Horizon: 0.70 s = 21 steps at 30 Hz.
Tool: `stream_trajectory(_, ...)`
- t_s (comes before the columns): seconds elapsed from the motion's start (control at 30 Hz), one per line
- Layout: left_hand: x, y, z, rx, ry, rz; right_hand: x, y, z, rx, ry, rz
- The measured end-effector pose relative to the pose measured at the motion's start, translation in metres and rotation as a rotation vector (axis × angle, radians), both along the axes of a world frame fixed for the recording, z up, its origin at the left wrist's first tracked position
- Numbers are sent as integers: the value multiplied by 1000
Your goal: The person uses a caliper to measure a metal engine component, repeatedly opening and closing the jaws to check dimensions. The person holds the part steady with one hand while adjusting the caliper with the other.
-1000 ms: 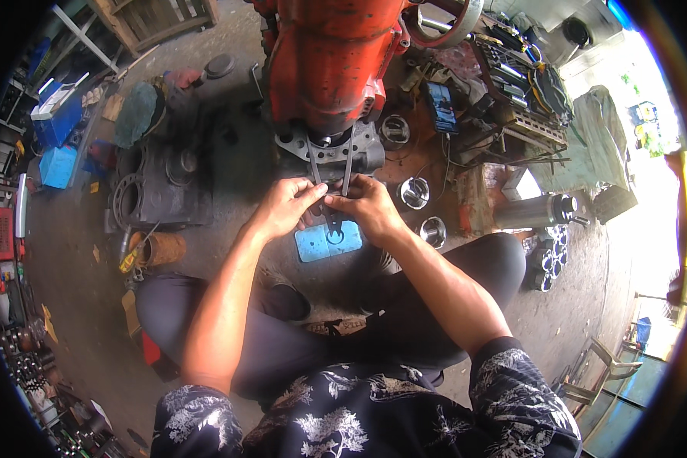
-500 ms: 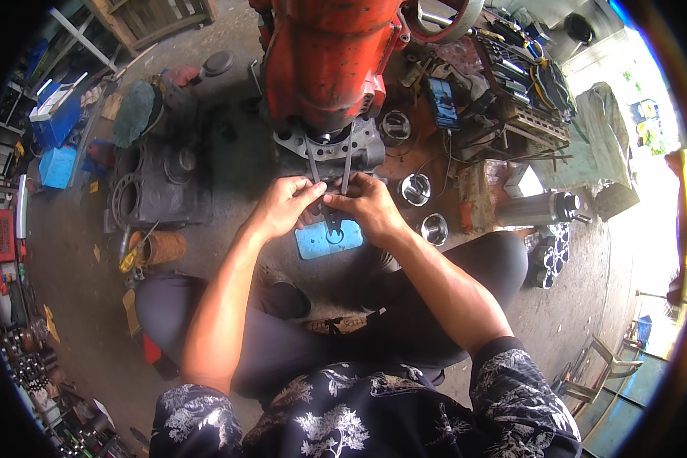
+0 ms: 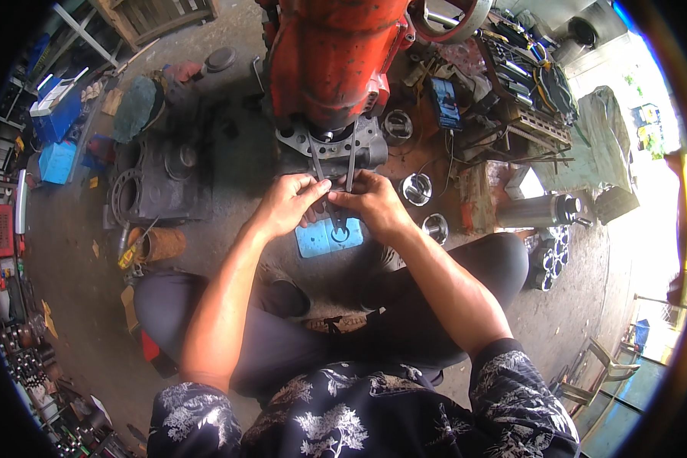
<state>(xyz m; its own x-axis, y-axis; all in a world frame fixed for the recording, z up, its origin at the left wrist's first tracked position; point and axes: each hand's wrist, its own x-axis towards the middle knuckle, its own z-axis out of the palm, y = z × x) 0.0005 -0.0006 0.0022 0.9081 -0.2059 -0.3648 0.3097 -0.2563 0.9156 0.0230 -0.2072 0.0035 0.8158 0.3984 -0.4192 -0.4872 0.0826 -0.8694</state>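
Note:
Both my hands hold a pair of pliers with two long grey handles that spread upward, away from me. My left hand [image 3: 291,200] pinches the left handle [image 3: 317,164] between thumb and fingers. My right hand [image 3: 371,202] is closed around the right handle [image 3: 351,156], its thumb pointing inward. Below the fingers, the dark jaws point toward me, with a dark C-shaped ring [image 3: 340,238] at their tips. This ring shows against a light blue flat piece [image 3: 311,242] beneath. Just beyond the hands lies a grey metal casting [image 3: 368,143] with holes.
A large red machine body [image 3: 336,61] rises ahead. Pistons [image 3: 416,188] stand in a row to the right. A phone [image 3: 445,103] leans near a tool rack [image 3: 523,114]. An engine block [image 3: 156,187] and a rusty cylinder [image 3: 164,244] sit at left. A steel flask [image 3: 538,210] lies at right.
My right hand and the pliers have shifted slightly right. The handles stand a little farther apart at the top, and the C-shaped ring at the jaws shows more clearly.

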Motion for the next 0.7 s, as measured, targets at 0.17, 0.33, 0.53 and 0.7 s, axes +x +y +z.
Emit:
stream_trajectory(0.17,0,-1,0,13,-2,0,3,0,4,-10,35,-2)
stream_trajectory(0.33,0,-2,-2,0,-19,10,2,-1,7,-15,27,5)
stream_trajectory(0.53,-1,-2,0,0,-11,5,1,0,10,-53,21,14)
stream_trajectory(0.7,-1,-3,-3,3,-19,19,2,-1,7,-68,14,14)
